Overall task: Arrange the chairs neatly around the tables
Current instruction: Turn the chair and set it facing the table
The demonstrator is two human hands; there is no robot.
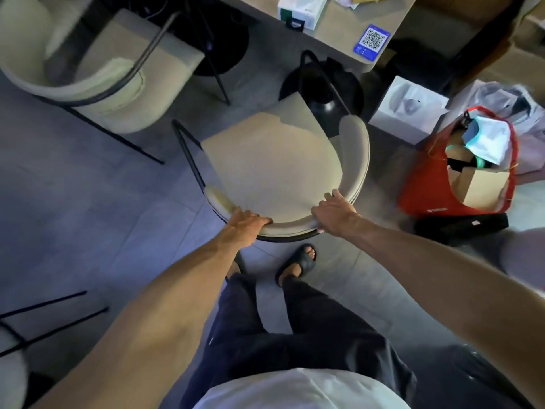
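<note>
- A blue sticker [372,42] bearing a QR code lies near the corner of the counter [339,28]; its small print is unreadable.
- White print on the red bag [418,181] is too small to read.
- The chair [271,163] stands on the floor just before the counter, with its curved backrest toward the person.
- The left hand [246,221] grips the left part of the backrest, fingers curled over the top.
- The right hand [333,212] grips the right part, fingers curled round the rim.

Beige chair [274,169], red bag [424,184], blue QR-code card [372,41], black sandal [298,262].

both hands [249,222] [333,215] curled, arms outstretched
</note>
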